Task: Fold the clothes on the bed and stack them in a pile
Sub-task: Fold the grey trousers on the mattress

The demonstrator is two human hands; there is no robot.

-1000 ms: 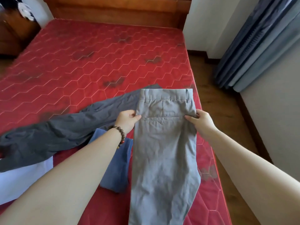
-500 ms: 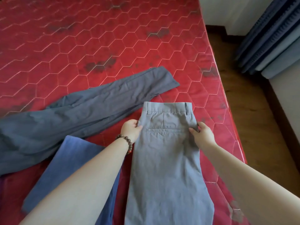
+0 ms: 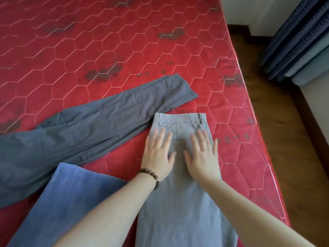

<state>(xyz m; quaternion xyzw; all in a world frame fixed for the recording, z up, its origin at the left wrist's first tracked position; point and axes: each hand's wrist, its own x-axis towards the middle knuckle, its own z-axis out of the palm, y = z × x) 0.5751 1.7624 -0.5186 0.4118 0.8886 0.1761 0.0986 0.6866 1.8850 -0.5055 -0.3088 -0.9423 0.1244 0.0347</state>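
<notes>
Red quilted mattress (image 3: 124,56), near right edge: light grey trousers (image 3: 179,202) flat, waistband far. Left hand (image 3: 157,154) and right hand (image 3: 202,155) press on them, fingers straight, gripping nothing.

trousers (image 3: 179,202): 2 | blue garment (image 3: 71,202): 1, perhaps jeans | hands (image 3: 157,157): 2

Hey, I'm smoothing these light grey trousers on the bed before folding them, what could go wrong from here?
The light grey trousers lie close to the mattress edge; a hard push from your left hand or right hand could slide them off onto the floor. Their waistband touches the dark grey trousers, so folding may drag those along.
</notes>
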